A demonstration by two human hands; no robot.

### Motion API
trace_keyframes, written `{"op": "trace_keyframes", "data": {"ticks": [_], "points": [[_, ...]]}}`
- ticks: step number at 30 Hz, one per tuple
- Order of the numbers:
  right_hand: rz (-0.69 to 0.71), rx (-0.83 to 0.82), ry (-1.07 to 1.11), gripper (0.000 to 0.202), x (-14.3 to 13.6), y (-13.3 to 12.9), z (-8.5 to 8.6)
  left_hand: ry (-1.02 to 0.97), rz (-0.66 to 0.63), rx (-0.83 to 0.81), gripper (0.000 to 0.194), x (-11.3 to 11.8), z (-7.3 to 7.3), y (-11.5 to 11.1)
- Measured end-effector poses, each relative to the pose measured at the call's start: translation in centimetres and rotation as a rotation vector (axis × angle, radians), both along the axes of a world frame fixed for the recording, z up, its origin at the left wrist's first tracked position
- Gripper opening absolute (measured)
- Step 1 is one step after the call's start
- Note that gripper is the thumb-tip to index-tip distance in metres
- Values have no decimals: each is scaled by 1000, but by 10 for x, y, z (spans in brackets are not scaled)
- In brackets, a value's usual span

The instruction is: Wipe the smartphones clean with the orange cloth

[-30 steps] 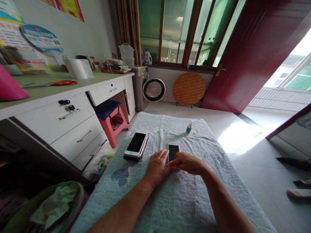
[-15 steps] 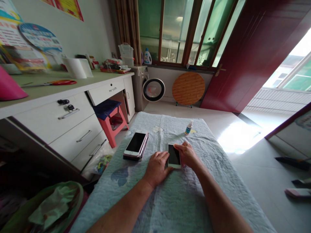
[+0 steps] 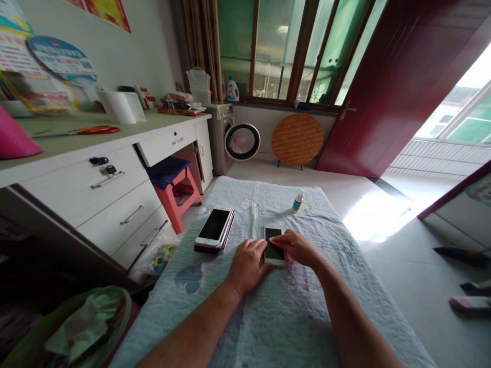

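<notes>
White smartphone [image 3: 274, 252] lies screen-up on pale-blue quilted cloth [image 3: 284, 317]. Left hand [image 3: 247, 265], unclamped, braces its left and lower edges. Right hand [image 3: 299, 247] bunches fingers on screen; cannot tell what they pinch. Small bottle [image 3: 297, 202] stands beyond.

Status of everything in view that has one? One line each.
Phone between the hands: flat, face up, screen dark
Left hand: at the phone's left edge
Right hand: fingertips at the screen
Top stacked phone: face up, screen dark
Small bottle: upright
Washer door: open
Red door: open
Detergent bottle: upright, blue cap on
</notes>
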State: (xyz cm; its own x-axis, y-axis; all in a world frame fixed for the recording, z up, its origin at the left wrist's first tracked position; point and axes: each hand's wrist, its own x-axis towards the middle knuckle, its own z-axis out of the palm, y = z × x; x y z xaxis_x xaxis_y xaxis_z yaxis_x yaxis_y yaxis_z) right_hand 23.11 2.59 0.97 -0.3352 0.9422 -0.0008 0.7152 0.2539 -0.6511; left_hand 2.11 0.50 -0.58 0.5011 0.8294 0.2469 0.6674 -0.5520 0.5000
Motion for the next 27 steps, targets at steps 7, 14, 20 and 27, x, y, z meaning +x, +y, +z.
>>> {"op": "trace_keyframes", "data": {"ticks": [7,14,20,27], "points": [[-322,168,-146,37,-8,11,-16,0,7,13,52,1,-4,1],[-173,77,-209,33,3,0,7,10,8,-4,55,0,0,1],[17,-375,-4,34,13,-16,31,9,6,0,57,0,0,0],[34,-544,60,29,14,-20,35,10,8,-5,55,0,1,0]]}}
